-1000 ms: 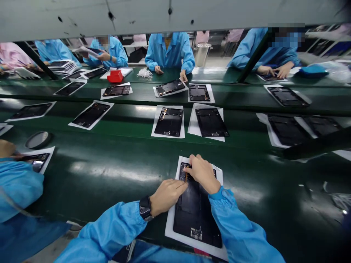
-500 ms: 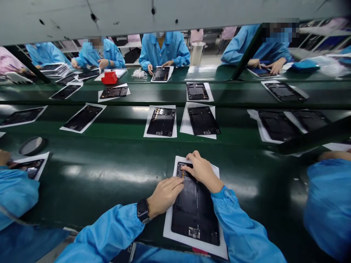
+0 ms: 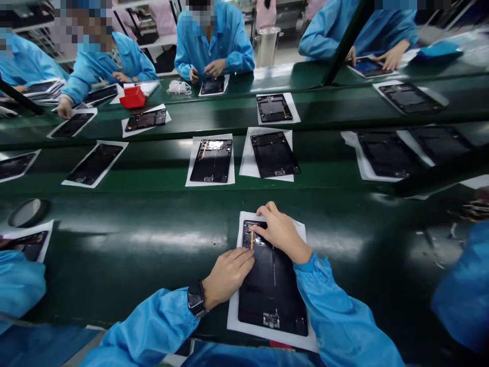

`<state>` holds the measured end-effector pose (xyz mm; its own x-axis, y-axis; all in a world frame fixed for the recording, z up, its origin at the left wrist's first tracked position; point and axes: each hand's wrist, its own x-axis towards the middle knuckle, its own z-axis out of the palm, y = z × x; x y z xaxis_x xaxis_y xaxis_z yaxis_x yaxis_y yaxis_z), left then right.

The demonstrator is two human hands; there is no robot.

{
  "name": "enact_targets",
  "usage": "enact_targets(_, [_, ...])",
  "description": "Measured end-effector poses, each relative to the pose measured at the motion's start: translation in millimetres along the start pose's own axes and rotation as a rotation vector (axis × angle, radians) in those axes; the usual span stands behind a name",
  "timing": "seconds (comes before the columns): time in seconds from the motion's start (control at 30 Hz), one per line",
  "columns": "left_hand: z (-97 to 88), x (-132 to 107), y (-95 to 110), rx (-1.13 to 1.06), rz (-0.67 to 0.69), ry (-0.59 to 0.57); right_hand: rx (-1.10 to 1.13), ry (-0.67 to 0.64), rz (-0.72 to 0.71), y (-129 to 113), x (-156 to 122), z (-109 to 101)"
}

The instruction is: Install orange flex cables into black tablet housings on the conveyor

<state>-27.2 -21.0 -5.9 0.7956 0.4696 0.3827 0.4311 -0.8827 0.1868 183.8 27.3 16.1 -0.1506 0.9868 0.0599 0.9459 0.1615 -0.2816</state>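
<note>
A black tablet housing [image 3: 273, 285] lies face up on a white sheet [image 3: 234, 311] in front of me. Near its upper left corner a narrow orange flex cable [image 3: 252, 239] runs between my hands. At the cable's lower end, the fingers of my left hand [image 3: 229, 272] are pressed together on it; their undersides are hidden. My right hand [image 3: 280, 234] reaches over the housing's top, its thumb on the cable's upper end and its index finger bent by the top edge. A small board [image 3: 271, 320] shows at the housing's lower end.
Several tablet housings on white sheets, one a tablet housing [image 3: 212, 160], lie along the green bench [image 3: 153, 204] beyond. A round dark dish [image 3: 28, 212] sits at left. Co-workers in blue sleeves [image 3: 229, 35] sit opposite and at both sides. A red bin [image 3: 132, 97] stands across.
The view has tilted down slightly. My hands stay at the housing's upper left, and more of the orange cable shows between them. A co-worker opposite at left has reached toward a housing.
</note>
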Motion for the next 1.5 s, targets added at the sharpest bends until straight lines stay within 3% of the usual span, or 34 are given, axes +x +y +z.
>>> enact_targets(0.43, [-2.5,2,1,0.005,0.010,-0.026,-0.003,0.014,-0.016,-1,0,0])
enact_targets(0.63, [-13.6,10,2,-0.018,0.028,-0.135,0.018,0.019,0.065,-7,-4,-11])
enact_targets(0.73, [-21.4,14,-5,-0.082,0.023,-0.183,0.186,0.020,0.063,-7,-15,-27])
enact_targets(0.9, [-29.4,20,-18,-0.079,0.088,-0.283,0.470,-0.109,-0.009,-6,-50,-48])
enact_targets(1.07, [-32.2,19,-16,-0.061,0.117,-0.322,0.600,-0.159,0.154,-9,-91,-49])
enact_targets(1.27, [-28.5,9,-15,-0.109,0.116,-0.283,0.537,-0.047,0.138,-28,-117,-36])
enact_targets(1.5, [-27.6,-10,-31,-0.348,-0.064,-0.174,0.160,-0.106,-0.050,-66,-99,-9])
